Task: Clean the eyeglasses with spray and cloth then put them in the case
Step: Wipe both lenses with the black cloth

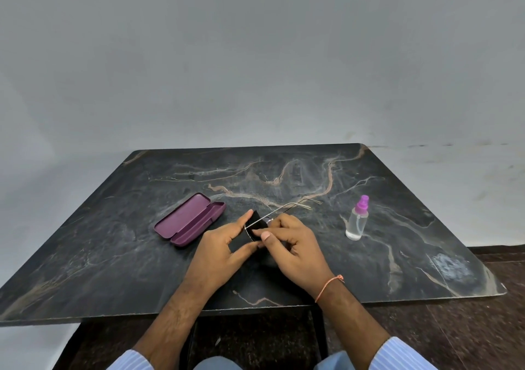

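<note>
Your left hand (220,244) pinches the small black cleaning cloth (246,234) over one lens of the thin wire-framed eyeglasses (279,213), thumb and fingers curled around it, while your right hand (292,242) grips the frame by the other lens, fingers curled in; both hover low over the dark marbled stone desk (397,256), the temples pointing away from you. To wipe well, keep the lens sandwiched in the cloth between thumb and fingertip, rub in small circles with light pressure, and steady the frame near the bridge rather than by a temple, since that thin wire looks likely to bend. Keep bare fingers off the glass. The purple hard glasses case (189,218) lies open just left of your hands, and nothing shows inside it. The clear spray bottle with the purple nozzle (358,218) stands upright well to the right, holding clear liquid.
</note>
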A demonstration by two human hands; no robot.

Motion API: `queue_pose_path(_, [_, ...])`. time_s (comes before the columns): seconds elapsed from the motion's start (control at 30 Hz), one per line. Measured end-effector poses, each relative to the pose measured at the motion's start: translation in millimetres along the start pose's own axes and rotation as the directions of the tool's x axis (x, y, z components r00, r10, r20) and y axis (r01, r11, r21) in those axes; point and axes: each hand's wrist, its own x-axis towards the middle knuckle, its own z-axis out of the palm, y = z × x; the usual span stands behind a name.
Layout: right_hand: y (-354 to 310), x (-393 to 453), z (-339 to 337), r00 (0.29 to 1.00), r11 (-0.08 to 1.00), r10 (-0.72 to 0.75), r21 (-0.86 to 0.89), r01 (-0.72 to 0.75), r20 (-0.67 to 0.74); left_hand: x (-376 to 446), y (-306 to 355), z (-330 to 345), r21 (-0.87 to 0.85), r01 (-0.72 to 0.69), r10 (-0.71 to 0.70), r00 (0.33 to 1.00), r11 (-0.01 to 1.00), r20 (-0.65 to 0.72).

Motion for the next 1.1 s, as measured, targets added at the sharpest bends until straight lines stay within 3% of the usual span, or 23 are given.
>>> queue_pose_path(0.2, [-0.8,2.3,3.4,1.0,0.98,0.011,-0.201,-0.008,0.01,0.3,6.1,-0.8,-0.037,-0.025,0.024,1.0,0.999,-0.013])
queue_pose_path(0.33, [-3.9,1.4,1.3,0.998,0.997,-0.007,-0.075,0.012,0.066,-0.1,3.9,-0.2,-0.004,-0.015,0.015,1.0,1.0,-0.012])
queue_pose_path(0.43, [-6.0,-0.4,-1.9,1.0,1.0,-0.001,0.024,0.001,0.026,0.1,1.4,0.4,0.012,-0.03,0.03,1.0,0.999,-0.004])
queue_pose_path(0.57, [-3.8,0.7,0.2,0.998,0.996,0.052,-0.066,-0.055,-0.04,0.1,4.9,0.2,-0.021,-0.053,0.052,0.998,0.998,-0.032])
queue_pose_path(0.67, [-3.5,2.0,2.0,1.0,0.989,0.024,-0.144,-0.023,0.002,0.6,7.0,-0.2,-0.029,-0.038,0.037,0.999,0.999,-0.029])
queue_pose_path(0.8, [-2.8,2.4,1.6,0.998,0.996,0.008,-0.089,-0.002,0.068,0.2,6.2,-0.5,-0.01,-0.019,0.019,1.0,1.0,-0.022])
queue_pose_path(0.97, [-5.6,-1.3,-1.9,0.999,0.998,0.009,0.055,-0.012,0.049,0.5,1.6,0.4,0.029,-0.034,0.035,0.999,0.999,-0.014])
queue_pose_path(1.1, [-4.7,0.7,-1.7,0.997,0.998,0.041,0.035,-0.044,0.066,0.8,3.6,-0.6,0.031,-0.027,0.027,1.0,0.999,-0.01])
